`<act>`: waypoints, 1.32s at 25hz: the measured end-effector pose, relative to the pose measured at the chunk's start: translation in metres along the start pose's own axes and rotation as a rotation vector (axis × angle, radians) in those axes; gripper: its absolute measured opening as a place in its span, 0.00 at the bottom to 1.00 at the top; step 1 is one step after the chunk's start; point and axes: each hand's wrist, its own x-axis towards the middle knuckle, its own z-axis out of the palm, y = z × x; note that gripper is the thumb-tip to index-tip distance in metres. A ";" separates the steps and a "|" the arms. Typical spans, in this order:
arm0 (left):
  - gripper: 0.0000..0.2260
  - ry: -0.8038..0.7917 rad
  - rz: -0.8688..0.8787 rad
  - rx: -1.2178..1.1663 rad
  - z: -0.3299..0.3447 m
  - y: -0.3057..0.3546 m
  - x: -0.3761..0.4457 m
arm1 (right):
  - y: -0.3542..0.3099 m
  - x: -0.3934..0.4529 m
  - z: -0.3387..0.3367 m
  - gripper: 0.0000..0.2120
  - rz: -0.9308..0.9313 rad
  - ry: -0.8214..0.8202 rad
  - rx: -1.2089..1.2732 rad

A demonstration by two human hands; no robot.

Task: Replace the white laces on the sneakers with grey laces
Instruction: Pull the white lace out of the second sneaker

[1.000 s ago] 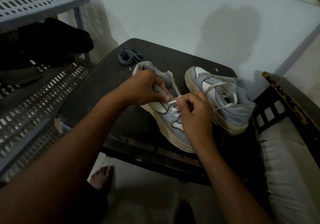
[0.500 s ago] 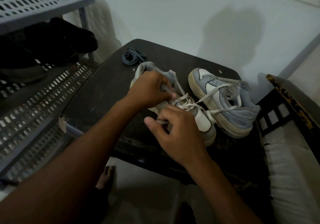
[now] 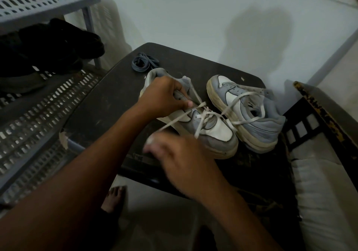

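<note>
Under left grip (image 3: 164, 95): near sneaker (image 3: 213, 134) | white lace (image 3: 174, 122) toward right hand (image 3: 180, 153)

Two grey-and-white leather sneakers, one nearer (image 3: 209, 132) and one farther (image 3: 249, 113), each threaded with one white flat lace. One bundle of grey flat laces (image 3: 144, 63). One dark wooden table (image 3: 100, 107). Two bare hands, left (image 3: 162, 97) and right (image 3: 180, 157).

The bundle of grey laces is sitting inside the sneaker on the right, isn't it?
Not quite. In the head view the bundle of flat grey laces lies on the dark tabletop, behind the grey-and-white sneaker that the left hand holds, not inside any shoe.
</note>
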 end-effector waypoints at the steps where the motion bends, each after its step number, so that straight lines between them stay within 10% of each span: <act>1: 0.03 -0.011 0.003 0.005 0.000 0.000 0.000 | -0.006 -0.003 0.005 0.07 -0.109 -0.135 -0.042; 3: 0.04 -0.029 0.001 0.001 0.000 0.000 -0.001 | -0.008 -0.003 0.008 0.06 0.004 -0.228 0.061; 8: 0.05 -0.045 0.021 -0.002 -0.003 0.002 -0.002 | 0.026 0.018 -0.011 0.18 0.567 0.319 0.491; 14: 0.06 -0.110 -0.001 -0.007 -0.014 0.002 -0.004 | 0.050 0.051 -0.004 0.19 0.524 0.475 0.003; 22: 0.06 -0.036 0.013 0.001 -0.008 0.002 -0.001 | 0.031 0.011 -0.007 0.16 0.270 -0.058 0.178; 26: 0.08 -0.090 -0.020 0.099 -0.008 0.007 0.000 | 0.040 0.018 -0.004 0.13 0.291 0.535 -0.235; 33: 0.06 0.039 0.064 -0.014 -0.024 0.021 -0.007 | 0.055 0.037 -0.013 0.10 0.101 0.875 -0.275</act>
